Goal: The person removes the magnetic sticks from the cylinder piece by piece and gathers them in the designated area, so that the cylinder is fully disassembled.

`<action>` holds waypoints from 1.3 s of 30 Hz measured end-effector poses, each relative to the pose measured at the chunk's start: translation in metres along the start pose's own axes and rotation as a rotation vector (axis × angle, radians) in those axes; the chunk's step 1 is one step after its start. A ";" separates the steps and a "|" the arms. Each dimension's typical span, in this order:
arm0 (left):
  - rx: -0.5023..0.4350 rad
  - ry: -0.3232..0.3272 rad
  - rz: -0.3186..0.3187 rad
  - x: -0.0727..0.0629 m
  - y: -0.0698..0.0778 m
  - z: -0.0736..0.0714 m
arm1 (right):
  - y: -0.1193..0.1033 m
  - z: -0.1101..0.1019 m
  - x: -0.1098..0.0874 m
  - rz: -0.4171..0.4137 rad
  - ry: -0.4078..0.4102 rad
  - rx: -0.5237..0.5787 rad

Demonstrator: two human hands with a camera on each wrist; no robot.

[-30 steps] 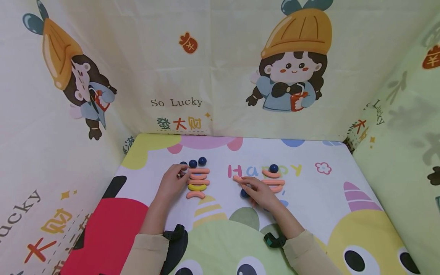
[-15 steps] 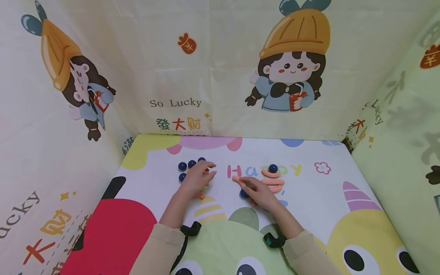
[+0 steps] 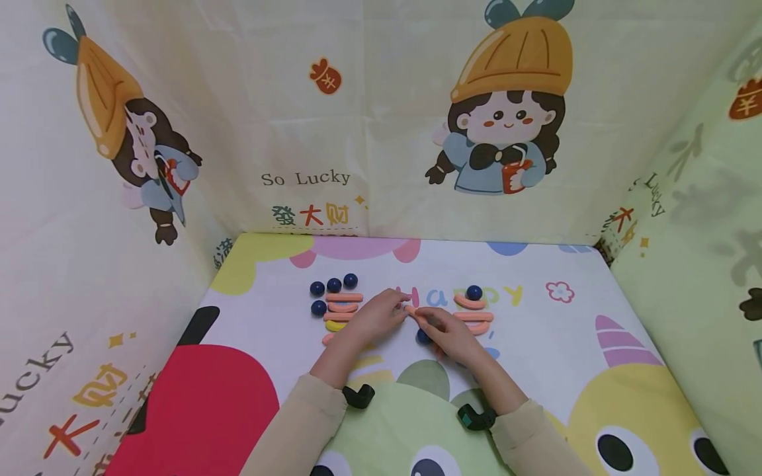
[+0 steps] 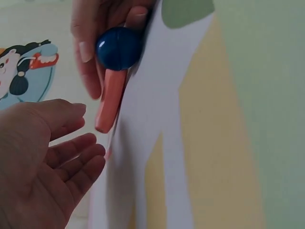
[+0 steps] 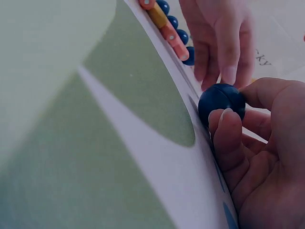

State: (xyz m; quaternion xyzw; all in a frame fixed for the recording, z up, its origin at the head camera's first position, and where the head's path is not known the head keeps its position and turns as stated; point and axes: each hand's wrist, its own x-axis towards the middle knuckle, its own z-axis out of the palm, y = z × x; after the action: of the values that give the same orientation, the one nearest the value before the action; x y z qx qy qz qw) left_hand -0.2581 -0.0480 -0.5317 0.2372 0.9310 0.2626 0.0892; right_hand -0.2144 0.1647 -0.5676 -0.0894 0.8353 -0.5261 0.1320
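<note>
My right hand (image 3: 450,334) pinches a salmon magnetic rod (image 3: 411,309) near the table's middle. A dark blue ball (image 3: 423,336) sits by its fingers; the right wrist view shows this ball (image 5: 220,102) against the thumb. From the left, my left hand (image 3: 378,317) has its fingertips close to the rod's free end. In the left wrist view, the left hand's (image 4: 52,157) thumb and fingers are spread loosely with nothing between them, and the rod (image 4: 110,100) points towards them from under the ball (image 4: 119,48). Part of the rod is hidden by the right fingers.
At left lie stacked salmon rods (image 3: 344,298), a yellow rod (image 3: 335,326) and several blue balls (image 3: 334,285); the left forearm covers part of them. At right, salmon rods (image 3: 473,317) lie below another blue ball (image 3: 473,292). A printed cloth wall (image 3: 393,132) stands behind.
My left hand has moved right, from the blue balls across the left rods to beside the right hand. A ball it covered now shows on the table. The right hand stays in place.
</note>
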 end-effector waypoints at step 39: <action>0.155 0.030 0.071 0.004 0.004 0.017 | -0.002 0.000 -0.002 -0.071 0.038 -0.132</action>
State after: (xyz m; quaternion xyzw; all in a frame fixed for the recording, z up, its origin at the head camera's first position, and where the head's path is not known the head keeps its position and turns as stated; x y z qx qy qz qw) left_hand -0.2549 -0.0359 -0.5443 0.2725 0.9407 0.1963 0.0471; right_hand -0.2127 0.1644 -0.5650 -0.1172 0.8668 -0.4760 0.0911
